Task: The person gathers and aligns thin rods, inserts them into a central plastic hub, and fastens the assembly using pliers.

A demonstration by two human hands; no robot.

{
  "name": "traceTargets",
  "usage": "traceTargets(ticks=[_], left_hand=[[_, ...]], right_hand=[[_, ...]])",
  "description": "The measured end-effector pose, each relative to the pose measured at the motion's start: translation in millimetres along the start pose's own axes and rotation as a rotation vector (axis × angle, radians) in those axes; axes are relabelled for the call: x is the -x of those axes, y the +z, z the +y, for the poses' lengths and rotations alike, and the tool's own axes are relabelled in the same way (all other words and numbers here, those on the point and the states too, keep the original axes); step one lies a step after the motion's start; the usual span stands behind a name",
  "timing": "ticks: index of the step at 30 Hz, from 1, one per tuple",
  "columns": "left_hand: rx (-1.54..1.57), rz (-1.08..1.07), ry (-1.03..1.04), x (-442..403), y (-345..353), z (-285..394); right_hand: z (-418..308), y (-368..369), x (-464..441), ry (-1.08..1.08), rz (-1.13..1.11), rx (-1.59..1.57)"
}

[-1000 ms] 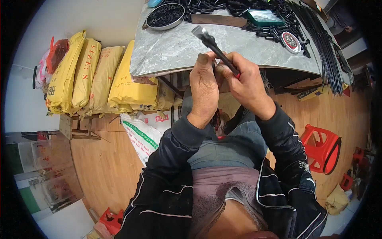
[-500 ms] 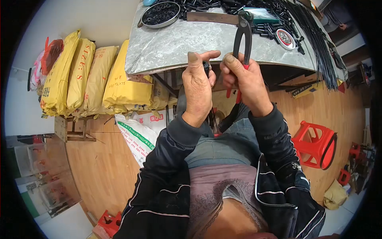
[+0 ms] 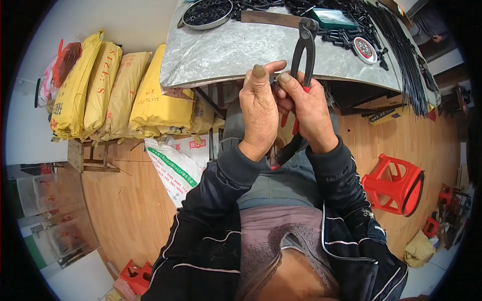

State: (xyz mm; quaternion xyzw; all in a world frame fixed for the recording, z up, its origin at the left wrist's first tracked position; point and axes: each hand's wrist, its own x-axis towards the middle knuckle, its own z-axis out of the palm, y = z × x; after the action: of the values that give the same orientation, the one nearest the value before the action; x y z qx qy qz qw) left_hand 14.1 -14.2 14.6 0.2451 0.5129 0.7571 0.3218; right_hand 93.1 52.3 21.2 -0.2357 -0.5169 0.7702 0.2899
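My right hand (image 3: 312, 111) is closed around the red-handled end-cutting pincers (image 3: 307, 44), whose black jaws point up towards the table. Beside it is my left hand (image 3: 261, 108), thumb raised and fingers curled. The left fingers hold a small black cylindrical part, now mostly hidden where the two hands meet. Both hands are in front of the table's near edge, above my lap.
On the grey marbled table (image 3: 221, 55) are a round tray of black rings (image 3: 207, 13), a flat brown bar (image 3: 268, 18), a green box of thin pale rods (image 3: 334, 18), a white dish (image 3: 365, 50) and long black rods (image 3: 401, 60). Yellow sacks (image 3: 163, 108) stand left; a red stool (image 3: 394, 184) stands right.
My hands have come together, the left moving right towards the right hand. The black part in my left fingers, plainer before, is now mostly covered. The pincers stay in my right hand.
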Motion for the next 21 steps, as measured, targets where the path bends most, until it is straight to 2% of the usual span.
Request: traceTargets(ticks=[5, 9, 11, 14, 16, 18, 20, 21], left_hand=[[0.028, 0.018, 0.075, -2, 1, -2], [0.058, 0.009, 0.051, -1, -1, -2], [-0.021, -0.017, -0.001, 1, -4, 0], [0.036, -0.001, 0.05, -1, -1, -3], [0.033, 0.015, 0.116, -6, 1, -9], [0.028, 0.037, 0.19, -9, -1, -7], [0.114, 0.013, -0.004, -6, -6, 11], [0.109, 0.055, -0.05, -8, -7, 11]], right_hand=[[0, 3, 0, -0.001, -0.014, 0.012], [0, 7, 0, -0.014, 0.05, -0.012], [-1, 8, 1, -0.009, 0.049, 0.013], [-1, 10, 3, -0.033, 0.06, 0.086], [5, 15, 6, -0.209, 0.202, 0.414], [8, 18, 10, -0.254, 0.242, 0.516], [6, 24, 19, -0.356, 0.115, 0.421], [-5, 25, 22, -0.289, 0.016, 0.425]])
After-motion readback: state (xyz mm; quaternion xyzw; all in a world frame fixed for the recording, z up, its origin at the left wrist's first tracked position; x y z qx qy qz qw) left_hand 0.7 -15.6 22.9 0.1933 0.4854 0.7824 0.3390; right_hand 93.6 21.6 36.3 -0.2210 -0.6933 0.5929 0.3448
